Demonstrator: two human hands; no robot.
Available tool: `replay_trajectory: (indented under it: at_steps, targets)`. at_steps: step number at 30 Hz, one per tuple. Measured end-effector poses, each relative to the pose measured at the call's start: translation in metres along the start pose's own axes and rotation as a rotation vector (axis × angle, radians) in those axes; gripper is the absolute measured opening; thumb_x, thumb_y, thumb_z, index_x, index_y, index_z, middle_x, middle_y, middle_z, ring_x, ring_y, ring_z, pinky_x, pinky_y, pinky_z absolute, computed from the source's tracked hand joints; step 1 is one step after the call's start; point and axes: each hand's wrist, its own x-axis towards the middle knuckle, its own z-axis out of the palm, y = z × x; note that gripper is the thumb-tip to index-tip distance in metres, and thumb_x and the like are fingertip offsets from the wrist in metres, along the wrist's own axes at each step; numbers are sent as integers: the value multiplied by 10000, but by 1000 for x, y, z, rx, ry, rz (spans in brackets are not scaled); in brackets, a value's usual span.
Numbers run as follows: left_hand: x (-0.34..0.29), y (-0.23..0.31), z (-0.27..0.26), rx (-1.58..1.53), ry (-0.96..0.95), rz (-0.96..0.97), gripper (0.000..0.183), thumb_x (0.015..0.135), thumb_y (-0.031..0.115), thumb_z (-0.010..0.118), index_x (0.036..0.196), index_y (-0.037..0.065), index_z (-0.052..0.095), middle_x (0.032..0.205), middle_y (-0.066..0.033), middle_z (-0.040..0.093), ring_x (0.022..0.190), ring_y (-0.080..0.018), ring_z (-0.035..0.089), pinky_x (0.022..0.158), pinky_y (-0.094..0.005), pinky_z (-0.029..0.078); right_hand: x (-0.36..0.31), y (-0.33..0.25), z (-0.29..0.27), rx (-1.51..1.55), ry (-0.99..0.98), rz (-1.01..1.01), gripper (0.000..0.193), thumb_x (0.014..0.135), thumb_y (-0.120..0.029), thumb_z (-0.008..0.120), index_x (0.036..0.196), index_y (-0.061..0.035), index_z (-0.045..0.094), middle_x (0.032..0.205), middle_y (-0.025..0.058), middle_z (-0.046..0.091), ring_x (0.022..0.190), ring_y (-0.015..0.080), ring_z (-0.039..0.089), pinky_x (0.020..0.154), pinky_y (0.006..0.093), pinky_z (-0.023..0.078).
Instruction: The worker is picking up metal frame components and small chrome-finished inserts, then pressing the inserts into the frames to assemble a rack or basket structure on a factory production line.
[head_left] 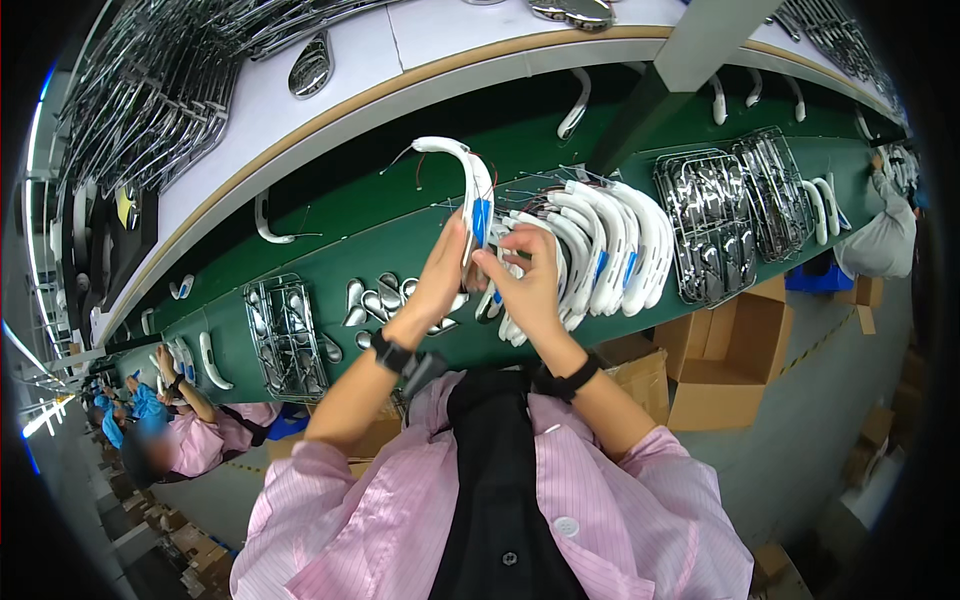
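A white curved plastic shell (462,153) stands upright in front of me, thin wires hanging from its top end and a blue block (482,222) set in its lower part. Around its lower end my left hand (440,275) is closed. The thumb and fingers of my right hand (528,285) are pinched at the same end, just below the blue block; whatever small part lies between them is hidden. Right beside my right hand, a row of similar white curved shells (610,245) lies side by side on the green table (345,255), some showing blue blocks.
Small chrome parts (388,290) lie left of my hands. Wire racks of chrome pieces stand at the left (285,335) and right (705,225). A raised white shelf (370,50) and a grey post (690,60) rise beyond. Cardboard boxes (725,345) sit below; co-workers are at both sides.
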Motion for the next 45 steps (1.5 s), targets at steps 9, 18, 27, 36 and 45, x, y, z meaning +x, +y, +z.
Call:
replay_trajectory:
  at_steps: [9, 18, 27, 36, 45]
  targets:
    - [185, -33, -128, 860, 180, -85, 687, 891, 412, 656, 1437, 102, 377, 922, -47, 586, 652, -110, 564, 547, -264, 519, -71, 171, 82, -985, -596, -457, 350, 828, -183, 551, 1154, -64, 596, 1252, 151, 522, 1184, 310, 477, 985, 422, 434]
    - [180, -74, -71, 1392, 451, 348, 834, 860, 403, 656, 1445, -34, 253, 1431, -313, 271, 1303, -459, 275, 1068, -541, 270, -55, 133, 60, -929, -713, -101, 201, 841, -249, 597, 872, -69, 682, 843, 131, 653, 880, 302, 634, 682, 406, 520]
    - [47, -94, 90, 671, -236, 62, 433, 867, 253, 715, 1161, -21, 552, 941, -110, 651, 824, -148, 625, 742, -283, 511, -82, 14, -102, -68, -510, 514, 149, 923, -126, 535, 997, -1, 502, 793, 129, 664, 751, 240, 662, 690, 371, 508]
    - [52, -85, 162, 1386, -236, 211, 552, 765, 334, 731, 1047, -84, 506, 928, -290, 641, 848, -450, 641, 738, -471, 524, -140, 29, -202, 110, 104, 391, 339, 928, -46, 445, 1212, -17, 262, 1134, 123, 474, 906, 189, 524, 843, 355, 492]
    - [72, -73, 127, 622, -179, -137, 295, 827, 225, 649, 949, -39, 601, 787, -103, 649, 746, -185, 669, 613, -300, 511, -109, 7, -206, 321, 386, 234, 395, 924, -25, 582, 1260, 38, 383, 1175, 129, 527, 967, 158, 582, 838, 304, 515]
